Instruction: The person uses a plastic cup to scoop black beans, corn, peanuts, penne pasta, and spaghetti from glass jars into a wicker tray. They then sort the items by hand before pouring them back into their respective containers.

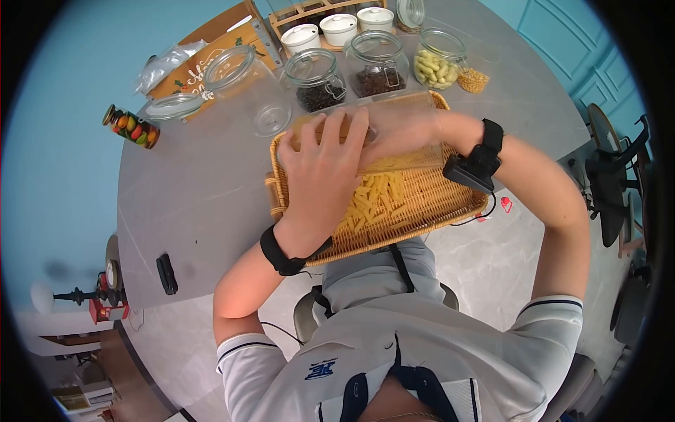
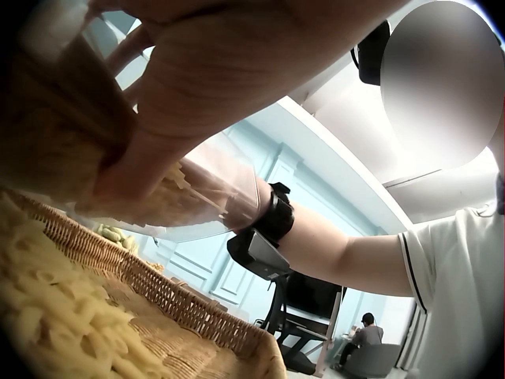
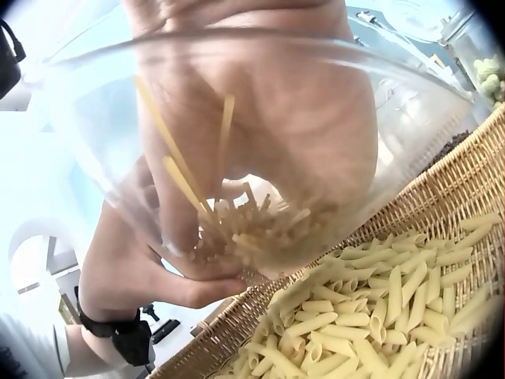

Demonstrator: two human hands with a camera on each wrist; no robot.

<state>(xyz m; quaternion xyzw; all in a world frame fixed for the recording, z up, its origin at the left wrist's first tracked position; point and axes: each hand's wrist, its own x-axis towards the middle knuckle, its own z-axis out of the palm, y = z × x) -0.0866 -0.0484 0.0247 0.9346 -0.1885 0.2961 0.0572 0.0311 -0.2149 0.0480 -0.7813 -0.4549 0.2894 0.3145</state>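
A clear, wide-mouthed container (image 1: 422,160) lies on its side over a wicker basket (image 1: 443,193). Its bottom end is gripped by my left hand (image 1: 320,151), fingers spread over the top and thumb (image 2: 130,178) against the near side. Through its mouth reaches my right hand (image 3: 276,118), seen through the clear wall, fingers down among short thin pasta pieces (image 3: 256,229). Whether those fingers pinch any pasta I cannot tell. A few longer strands (image 3: 170,146) stand up beside the palm. Below, penne (image 1: 376,200) is heaped in the basket.
Behind the basket stand an open glass jar (image 1: 246,91), two jars of dark contents (image 1: 320,95) (image 1: 380,81) and a jar of pale green pieces (image 1: 436,70). Yellow kernels (image 1: 473,81) sit beside it. A jar of colourful contents (image 1: 131,128) and a black object (image 1: 166,274) are at left.
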